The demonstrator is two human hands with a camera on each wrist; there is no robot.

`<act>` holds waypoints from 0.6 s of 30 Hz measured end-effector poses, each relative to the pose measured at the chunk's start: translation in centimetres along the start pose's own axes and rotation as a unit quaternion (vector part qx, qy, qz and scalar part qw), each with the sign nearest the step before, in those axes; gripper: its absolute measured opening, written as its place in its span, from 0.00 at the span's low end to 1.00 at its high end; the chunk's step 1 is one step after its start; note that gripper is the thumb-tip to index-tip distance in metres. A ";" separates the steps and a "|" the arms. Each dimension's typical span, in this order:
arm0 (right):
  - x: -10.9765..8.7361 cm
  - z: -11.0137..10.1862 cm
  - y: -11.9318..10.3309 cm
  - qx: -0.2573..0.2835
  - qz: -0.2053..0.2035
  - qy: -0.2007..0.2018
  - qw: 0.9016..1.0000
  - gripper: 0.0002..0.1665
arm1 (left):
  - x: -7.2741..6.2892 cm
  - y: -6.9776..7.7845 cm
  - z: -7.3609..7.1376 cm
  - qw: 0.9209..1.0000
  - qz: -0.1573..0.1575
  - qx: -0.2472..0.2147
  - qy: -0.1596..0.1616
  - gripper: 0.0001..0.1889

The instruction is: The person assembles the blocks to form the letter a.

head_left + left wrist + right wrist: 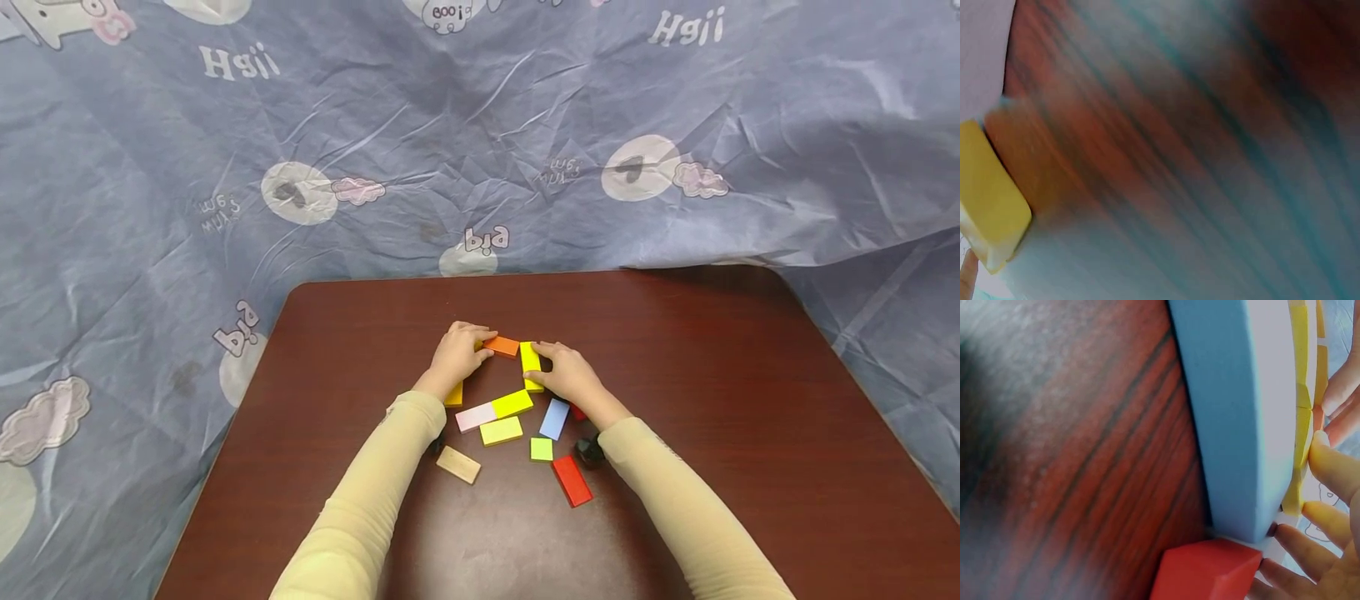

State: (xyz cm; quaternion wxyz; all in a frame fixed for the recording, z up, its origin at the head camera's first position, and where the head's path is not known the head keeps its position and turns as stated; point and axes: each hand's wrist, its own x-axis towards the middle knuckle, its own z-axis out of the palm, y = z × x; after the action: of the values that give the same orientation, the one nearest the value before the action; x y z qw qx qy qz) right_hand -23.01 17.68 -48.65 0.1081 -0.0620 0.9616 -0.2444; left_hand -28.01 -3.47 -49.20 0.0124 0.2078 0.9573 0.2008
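Observation:
My left hand [457, 354] pinches the left end of an orange block [504, 347] between thumb and forefinger at the far side of the group. Partly under that hand lies an amber block [453, 395]. Across from it, my right hand [570, 377] holds a bright yellow block [530, 367] by its two ends, fingertip at the far end and thumb at the near one. A blue block [554, 418] lies just below the right hand; the right wrist view shows it large, beside a red block [1204, 572]. A yellow block [994, 194] fills the left edge of the left wrist view.
Nearer me, a pink block [476, 417] touches a yellow one [513, 404] end to end. Around them lie a pale yellow block [502, 431], a green square [541, 450], a red block [572, 481] and a plain wooden block [458, 465]. A patterned cloth [480, 150] hangs behind the table [720, 375].

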 end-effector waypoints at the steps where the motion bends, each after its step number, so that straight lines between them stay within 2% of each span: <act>1: 0.0 0.0 0.0 0.000 0.000 0.000 1.000 0.42 | 0.1 0.1 0.1 1.000 0.001 0.007 0.001 0.21; 10: -0.1 0.0 0.1 -0.008 -0.009 0.007 1.000 0.41 | 1.0 0.2 1.0 1.000 -0.021 0.014 0.008 0.20; 18: -0.1 0.1 0.2 -0.014 -0.007 0.006 1.000 0.41 | 1.0 0.5 1.0 0.999 -0.026 0.014 0.011 0.20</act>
State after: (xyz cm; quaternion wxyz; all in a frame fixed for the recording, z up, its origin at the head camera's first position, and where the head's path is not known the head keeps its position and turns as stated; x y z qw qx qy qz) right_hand -22.87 17.83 -48.78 0.0999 -0.0684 0.9651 -0.2323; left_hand -28.65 -2.29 -49.85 0.0040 0.1807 0.9652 0.1889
